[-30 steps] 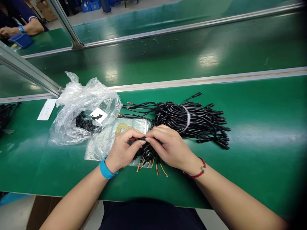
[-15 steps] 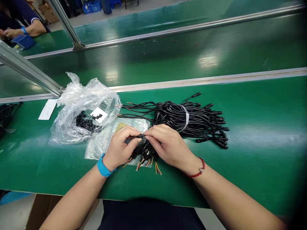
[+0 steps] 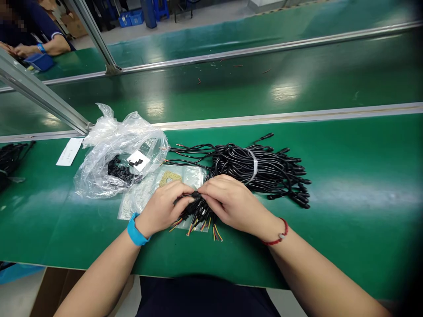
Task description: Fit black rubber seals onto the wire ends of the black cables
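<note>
Between my two hands is a thin black cable with a small black fitting (image 3: 196, 194) on it. My left hand (image 3: 167, 203) pinches it from the left, and my right hand (image 3: 228, 198) pinches it from the right, fingertips nearly touching. Beneath them lie several black cable ends (image 3: 201, 213) with bared yellow, red and dark wires pointing toward me. A large bundle of black cables (image 3: 234, 163), tied with a pale band, lies just beyond my right hand. Part of the held cable is hidden by my fingers.
A clear plastic bag (image 3: 95, 176) holds several small black parts (image 3: 120, 171) and a white card. A flat clear bag (image 3: 132, 207) with small yellowish pieces lies beside it. A paper label (image 3: 69, 152), metal post (image 3: 42, 94) and co-worker's arm (image 3: 56, 45) are at left.
The view has shifted slightly. My fingertips have moved a little lower, and the black fitting between them shows more clearly now. Both hands keep their pinch.
</note>
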### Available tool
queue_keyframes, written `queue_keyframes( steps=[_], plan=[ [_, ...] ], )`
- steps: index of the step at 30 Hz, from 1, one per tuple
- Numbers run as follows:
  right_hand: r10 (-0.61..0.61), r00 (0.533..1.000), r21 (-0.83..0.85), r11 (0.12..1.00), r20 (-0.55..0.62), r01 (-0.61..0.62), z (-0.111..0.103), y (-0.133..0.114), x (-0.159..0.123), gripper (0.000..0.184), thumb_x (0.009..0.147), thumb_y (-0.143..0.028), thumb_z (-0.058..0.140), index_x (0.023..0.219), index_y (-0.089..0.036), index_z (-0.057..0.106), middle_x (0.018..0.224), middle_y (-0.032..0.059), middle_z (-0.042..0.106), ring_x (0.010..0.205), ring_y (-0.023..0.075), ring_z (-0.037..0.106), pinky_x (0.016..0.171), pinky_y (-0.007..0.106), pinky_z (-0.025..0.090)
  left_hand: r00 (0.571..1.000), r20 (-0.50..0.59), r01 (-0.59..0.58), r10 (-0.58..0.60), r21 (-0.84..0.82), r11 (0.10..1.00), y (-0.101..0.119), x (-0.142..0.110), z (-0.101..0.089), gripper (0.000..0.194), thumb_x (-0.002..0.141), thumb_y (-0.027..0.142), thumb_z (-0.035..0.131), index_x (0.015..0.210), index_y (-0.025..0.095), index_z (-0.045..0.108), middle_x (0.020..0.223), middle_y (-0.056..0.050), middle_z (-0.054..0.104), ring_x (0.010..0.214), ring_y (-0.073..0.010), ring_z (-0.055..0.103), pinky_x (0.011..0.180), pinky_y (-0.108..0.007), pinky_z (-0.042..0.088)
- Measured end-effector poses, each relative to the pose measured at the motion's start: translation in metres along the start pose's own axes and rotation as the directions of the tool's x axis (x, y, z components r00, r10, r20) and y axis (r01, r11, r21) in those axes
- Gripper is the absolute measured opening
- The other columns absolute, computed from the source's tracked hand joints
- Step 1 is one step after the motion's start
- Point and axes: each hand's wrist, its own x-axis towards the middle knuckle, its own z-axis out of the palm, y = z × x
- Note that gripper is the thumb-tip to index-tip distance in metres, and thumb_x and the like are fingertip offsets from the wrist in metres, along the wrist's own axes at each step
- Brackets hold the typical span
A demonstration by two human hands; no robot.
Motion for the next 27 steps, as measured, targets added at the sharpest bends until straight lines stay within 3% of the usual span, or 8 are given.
queue_keyframes(
  steps=[4,8,13,15,17,20,22,27],
  plan=[
    [0.01,0.998,-0.067,0.998,0.055,-0.006,-0.011,-0.001,0.008,0.025,0.086,-0.008,0.04,0.095,-0.017,0.062,0.092,0.0058,0.061,0.081,0.016,0.054,0.075,0.028,0.041,0.978,0.207,-0.013,0.01,0.011,1.0,0.004,-0.004,0.004,0.008,0.087,0.019,0.05,0.087,0.018,0.057,0.079,-0.003,0.063,0.074,-0.0156,0.058,0.068,-0.027,0.045],
    [0.123,0.989,-0.42,0.904,0.083,-0.077,-0.002,-0.001,0.039,0.021,0.086,-0.009,0.042,0.089,-0.014,0.062,0.086,0.0078,0.063,0.078,0.0199,0.055,0.07,0.032,0.038,0.92,0.391,-0.059,0.022,0.084,0.995,0.009,-0.005,0.014,0.015,0.087,0.024,0.051,0.095,0.016,0.059,0.088,-0.007,0.065,0.083,-0.0207,0.059,0.074,-0.032,0.046],
    [0.319,0.933,-0.64,0.755,0.165,-0.145,0.021,0.006,0.078,0.019,0.087,-0.009,0.042,0.088,-0.011,0.06,0.087,0.0121,0.064,0.08,0.0235,0.059,0.07,0.033,0.036,0.887,0.453,-0.004,0.089,-0.185,0.983,0.005,-0.001,-0.008,0.042,0.077,0.046,0.063,0.107,0.016,0.061,0.087,-0.006,0.064,0.077,-0.018,0.059,0.071,-0.028,0.047],
    [0.336,0.932,-0.655,0.737,0.138,-0.169,0.026,0.009,0.084,0.02,0.087,-0.009,0.04,0.089,-0.011,0.06,0.088,0.0135,0.064,0.08,0.0242,0.06,0.069,0.033,0.036,0.936,0.353,0.096,-0.004,-0.243,0.965,-0.005,-0.001,-0.027,0.031,0.083,0.04,0.057,0.103,0.018,0.062,0.085,-0.004,0.064,0.074,-0.0153,0.059,0.068,-0.025,0.047],
    [0.337,0.934,-0.663,0.728,0.121,-0.177,0.028,0.011,0.085,0.02,0.086,-0.008,0.039,0.087,-0.01,0.059,0.088,0.0146,0.063,0.081,0.025,0.059,0.069,0.033,0.036,0.975,0.084,0.216,-0.204,-0.169,0.962,-0.022,-0.002,-0.046,0.022,0.088,0.032,0.048,0.096,0.018,0.063,0.085,-0.003,0.065,0.075,-0.0151,0.059,0.069,-0.026,0.046],
    [0.351,0.935,-0.673,0.705,0.054,-0.226,0.029,0.013,0.082,0.02,0.085,-0.009,0.038,0.087,-0.01,0.058,0.084,0.0144,0.063,0.078,0.0247,0.06,0.066,0.032,0.036,0.859,-0.327,0.436,-0.394,0.062,0.898,-0.054,-0.007,-0.066,0.016,0.086,0.025,0.048,0.091,0.018,0.062,0.084,-0.004,0.064,0.074,-0.0175,0.058,0.07,-0.03,0.045],
    [0.361,0.932,-0.654,0.697,-0.035,-0.294,0.028,0.013,0.08,0.018,0.084,-0.01,0.039,0.087,-0.011,0.057,0.079,0.0123,0.063,0.072,0.0233,0.06,0.062,0.031,0.037,0.799,-0.417,0.55,-0.432,0.216,0.807,-0.073,-0.009,-0.069,0.016,0.083,0.02,0.049,0.091,0.017,0.063,0.085,-0.006,0.062,0.079,-0.0206,0.058,0.074,-0.033,0.045],
    [0.172,0.969,-0.341,0.913,-0.175,-0.223,0.023,0.009,0.069,0.021,0.089,-0.015,0.04,0.099,-0.013,0.059,0.089,0.0079,0.064,0.078,0.0177,0.06,0.069,0.027,0.045,0.809,-0.404,0.587,-0.428,0.498,0.639,-0.095,-0.007,-0.055,0.017,0.081,0.019,0.051,0.092,0.016,0.063,0.089,-0.01,0.058,0.09,-0.0268,0.054,0.082,-0.038,0.043]
  ],
)
